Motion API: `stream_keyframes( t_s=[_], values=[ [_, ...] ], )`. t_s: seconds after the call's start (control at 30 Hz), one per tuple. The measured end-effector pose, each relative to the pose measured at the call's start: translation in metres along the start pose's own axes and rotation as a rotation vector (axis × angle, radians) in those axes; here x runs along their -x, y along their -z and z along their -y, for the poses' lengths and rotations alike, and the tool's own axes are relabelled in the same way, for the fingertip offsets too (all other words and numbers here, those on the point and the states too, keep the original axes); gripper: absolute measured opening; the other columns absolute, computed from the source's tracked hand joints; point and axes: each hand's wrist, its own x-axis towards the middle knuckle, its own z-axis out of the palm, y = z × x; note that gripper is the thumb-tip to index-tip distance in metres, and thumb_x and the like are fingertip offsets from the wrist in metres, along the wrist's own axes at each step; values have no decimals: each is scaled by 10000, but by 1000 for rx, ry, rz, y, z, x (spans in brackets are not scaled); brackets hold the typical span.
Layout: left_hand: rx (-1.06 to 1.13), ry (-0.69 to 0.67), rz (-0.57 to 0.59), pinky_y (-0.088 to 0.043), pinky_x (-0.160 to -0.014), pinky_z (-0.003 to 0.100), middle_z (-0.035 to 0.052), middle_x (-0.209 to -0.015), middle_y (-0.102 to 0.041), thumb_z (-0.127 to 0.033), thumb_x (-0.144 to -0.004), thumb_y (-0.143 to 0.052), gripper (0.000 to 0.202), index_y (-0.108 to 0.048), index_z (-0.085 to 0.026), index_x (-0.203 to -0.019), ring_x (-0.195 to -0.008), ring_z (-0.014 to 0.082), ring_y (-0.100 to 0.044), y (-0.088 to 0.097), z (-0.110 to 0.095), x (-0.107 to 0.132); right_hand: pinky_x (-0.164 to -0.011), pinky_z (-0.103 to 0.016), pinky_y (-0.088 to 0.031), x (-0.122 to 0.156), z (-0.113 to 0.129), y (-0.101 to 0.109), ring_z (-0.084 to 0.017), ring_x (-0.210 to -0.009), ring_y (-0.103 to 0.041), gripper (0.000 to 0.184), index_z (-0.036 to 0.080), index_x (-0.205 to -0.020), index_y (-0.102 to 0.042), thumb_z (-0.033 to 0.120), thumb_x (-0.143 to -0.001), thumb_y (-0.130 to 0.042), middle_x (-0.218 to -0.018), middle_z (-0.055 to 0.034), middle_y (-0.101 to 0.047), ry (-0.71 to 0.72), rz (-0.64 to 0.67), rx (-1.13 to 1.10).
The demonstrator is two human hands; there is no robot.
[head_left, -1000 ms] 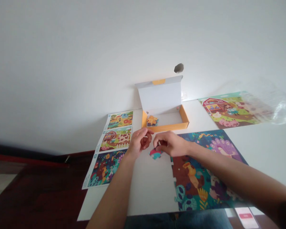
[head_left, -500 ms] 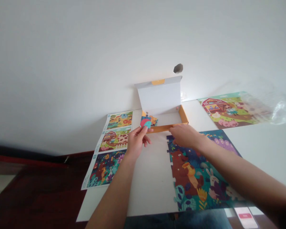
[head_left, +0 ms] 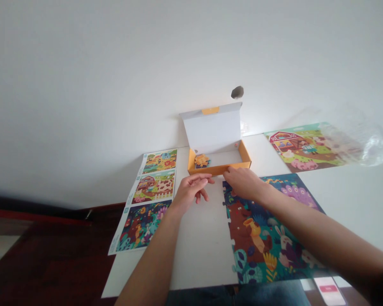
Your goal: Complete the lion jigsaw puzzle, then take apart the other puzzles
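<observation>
My left hand (head_left: 192, 192) is open over the table, fingers stretched and apart, just in front of a yellow cardboard box (head_left: 218, 169) with its lid raised. Puzzle pieces (head_left: 201, 160) lie in the box's left end, an orange one on top. My right hand (head_left: 243, 182) is curled closed against the box's front wall; what its fingers hold, if anything, is hidden. Below that hand and forearm lies a joined jigsaw puzzle (head_left: 258, 238) of a dark forest with a bear and a rabbit. Knobs and notches show along its left edge.
Left of the box lies a sheet with three printed pictures (head_left: 153, 187). A farm picture (head_left: 293, 146) is at the back right, partly under a clear plastic bag (head_left: 370, 146). A phone (head_left: 329, 291) rests near the front edge. The wall (head_left: 115, 85) stands behind.
The pink, blue and teal puzzle pieces that my left hand held above the box are out of its fingers, which have opened and drawn slightly back. My right hand stays by the box.
</observation>
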Motion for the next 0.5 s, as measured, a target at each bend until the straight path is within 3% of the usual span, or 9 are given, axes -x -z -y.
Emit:
stream_keyframes(
  t_s=[0.1,0.27,0.37,0.5],
  values=[
    [-87,43,134,-352,-357,171,177,-1234,-656,-432,-832,-653,447,-651,-145,-1176,-549,129,-688,-2,0,1,-737,-313,-523,-2,-5,0,-301,-920,-695,347,120,-1018,-664,236,-715,-787,-1003,-156,-699,24,-4,-40],
    [-184,146,372,-402,-384,163,186,-1367,-562,-411,-838,-655,452,-630,-166,-1217,-693,196,-739,-8,1,3,-673,-271,-468,-5,-18,5,-263,-879,-704,120,172,-906,-708,227,-803,-682,-904,-100,-732,65,58,-128],
    [-186,160,419,-425,-398,157,178,-1382,-551,-401,-847,-650,452,-612,-178,-1238,-728,206,-744,-10,0,3,-615,-251,-418,-3,-25,13,-227,-802,-696,110,193,-878,-721,236,-835,-629,-838,-81,-731,61,53,-176],
    [-191,142,445,-426,-405,151,171,-1380,-554,-401,-862,-636,442,-606,-183,-1246,-757,210,-745,-11,-1,3,-607,-238,-392,0,-32,21,-190,-769,-673,115,196,-892,-715,225,-836,-619,-821,-62,-732,27,-49,-266]
  ],
)
